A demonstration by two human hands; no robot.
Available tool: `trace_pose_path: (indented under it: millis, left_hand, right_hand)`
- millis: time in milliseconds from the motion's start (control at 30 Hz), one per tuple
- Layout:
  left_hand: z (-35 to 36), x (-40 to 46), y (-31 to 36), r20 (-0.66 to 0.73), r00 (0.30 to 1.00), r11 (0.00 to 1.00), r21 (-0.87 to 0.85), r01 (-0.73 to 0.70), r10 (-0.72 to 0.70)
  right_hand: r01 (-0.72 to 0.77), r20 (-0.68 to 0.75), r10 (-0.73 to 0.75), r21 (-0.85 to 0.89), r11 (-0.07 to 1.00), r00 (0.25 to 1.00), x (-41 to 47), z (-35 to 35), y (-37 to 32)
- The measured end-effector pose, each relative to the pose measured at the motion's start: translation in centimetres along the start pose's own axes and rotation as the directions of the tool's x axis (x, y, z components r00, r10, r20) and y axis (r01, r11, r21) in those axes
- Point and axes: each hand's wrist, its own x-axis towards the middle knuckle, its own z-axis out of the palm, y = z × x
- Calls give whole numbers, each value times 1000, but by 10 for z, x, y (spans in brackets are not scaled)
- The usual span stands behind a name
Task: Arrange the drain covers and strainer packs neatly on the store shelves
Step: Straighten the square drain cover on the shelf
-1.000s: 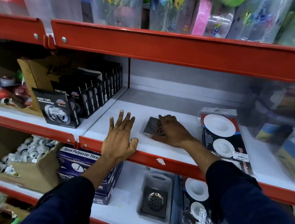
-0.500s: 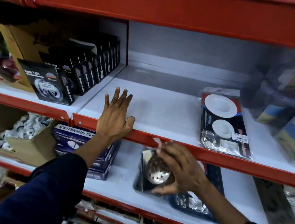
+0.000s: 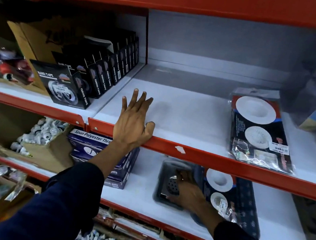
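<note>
Red-edged store shelves [image 3: 216, 158], white shelf boards, grey back panel [image 3: 225, 42], dim lighting

Left hand [image 3: 133, 120] flat, palm down, fingers spread, thumb out to the side. Right hand [image 3: 186, 193] lower, blurred, fingers curled downward; grip not determinable. Both forearms extended forward in dark blue sleeves.

2 strainer packs [image 3: 258, 131] [image 3: 230, 196], 1 drain cover [image 3: 172, 186], 2 hands [image 3: 132, 123] [image 3: 187, 194], 2 cardboard boxes [image 3: 36, 40] [image 3: 43, 148], 1 thread box [image 3: 101, 153]
</note>
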Motion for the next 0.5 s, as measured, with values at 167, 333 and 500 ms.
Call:
trace_pose_path:
  millis: [167,333,500]
  left_hand:
    - [3,1,-3,-22,1000,1000,-25,-3,3]
    - [3,0,-2,-38,999,999,-31,-6,5]
    - [1,1,-1,-23,1000,1000,-27,3,-4]
  right_hand:
    - [-28,70,30,-17,999,997,16,15,-4]
    - [-47,160,45,9,999,986,17,17,-6]
    - [-13,139,19,-40,999,990,11,11,-12]
